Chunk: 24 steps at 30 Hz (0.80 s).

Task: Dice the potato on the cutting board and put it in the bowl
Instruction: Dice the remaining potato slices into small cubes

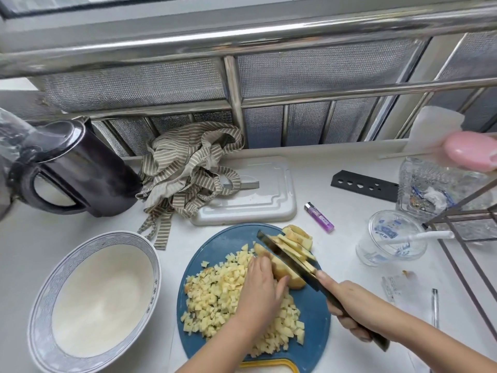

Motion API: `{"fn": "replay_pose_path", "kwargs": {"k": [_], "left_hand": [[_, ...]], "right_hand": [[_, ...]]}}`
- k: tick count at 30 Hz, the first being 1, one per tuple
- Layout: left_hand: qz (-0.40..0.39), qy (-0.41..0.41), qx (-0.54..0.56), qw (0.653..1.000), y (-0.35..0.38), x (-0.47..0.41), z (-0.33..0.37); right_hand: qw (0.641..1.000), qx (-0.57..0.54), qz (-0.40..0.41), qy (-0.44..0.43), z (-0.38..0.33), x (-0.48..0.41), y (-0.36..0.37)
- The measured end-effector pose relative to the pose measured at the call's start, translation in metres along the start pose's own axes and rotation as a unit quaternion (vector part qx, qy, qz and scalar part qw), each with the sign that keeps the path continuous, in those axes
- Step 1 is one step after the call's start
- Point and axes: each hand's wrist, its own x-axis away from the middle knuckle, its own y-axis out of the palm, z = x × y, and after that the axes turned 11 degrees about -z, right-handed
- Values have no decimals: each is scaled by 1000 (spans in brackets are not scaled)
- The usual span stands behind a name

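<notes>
Potato chunk (279, 270): pale-yellow flesh, brown skin; lies on the right half of the board, head view.
Cutting board (223, 243): round, dark blue plastic, flat on the white counter (27, 238), just right of the bowl.
Potato slices (295, 240): leaning stack on the far side of the blade, at the board's far-right edge.
Potato dice (215, 289): heap of small pale cubes over the board's left and middle, partly under the left wrist.
Bowl (43, 305): wide white ceramic with a blue patterned rim; no potato inside.
Left hand (258, 292): fingers curled down over the potato chunk and holding it, thumb along its near side.
Right hand (357, 310): wrapped round the knife's dark handle, forefinger stretched toward the blade.
Knife (285, 254): long dark blade, set slantwise between the potato chunk and the potato slices, flat against the chunk.
Kettle (78, 168): black electric, far left of the counter.
Striped cloth (188, 162): beige and grey, bunched, partly over a white rectangular plastic board (258, 200).
Lighter (319, 217): purple, lying just beyond the cutting board.
Cup (390, 238): clear plastic with blue print and a straw, to the right.
Black strip (363, 184): flat, punched with holes, beyond the cup.
Railing (234, 98): steel bars and mesh behind the counter.
</notes>
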Motion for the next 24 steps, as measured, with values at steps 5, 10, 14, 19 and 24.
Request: {"fn": "replay_pose_path", "kwargs": {"k": [5,10,14,19,24], "left_hand": [[31,23,-2,999,-3,-1,0],[52,42,-10,998,-5,0,-2],[53,48,-10,997,-6,1,-2],[67,59,-9,996,-7,0,-1],[72,59,4,996,-7,-1,-2]], "right_hand": [[1000,7,-3,-1,1,1,0],[1000,4,-14,-1,3,0,0],[1000,14,-16,-4,5,-3,0],[999,42,-8,-6,5,-10,3],[997,78,3,-8,9,-18,3]]}}
